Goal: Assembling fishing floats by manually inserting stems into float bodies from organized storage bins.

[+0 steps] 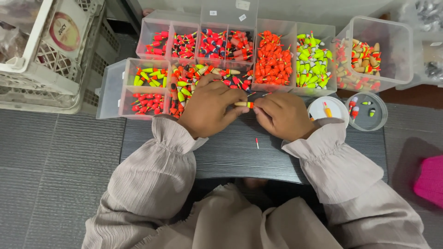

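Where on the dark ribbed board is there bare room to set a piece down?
Free: the dark ribbed board between the two sleeves, bare except a small red-and-white stick. Crowded: the back edge, where clear compartment boxes of bright floats and the left hand and right hand sit, and the round white lid at right.

The compartment boxes (217,27) at the far side are clear, glossy plastic, filled with smooth, bright-painted floats (273,62). The dark table (240,152) has a matt, finely ribbed surface. The sleeves (152,175) are soft, crinkled beige cloth. At far left stands a white plastic lattice crate (41,69); at near right lies something pink and fuzzy (430,180)
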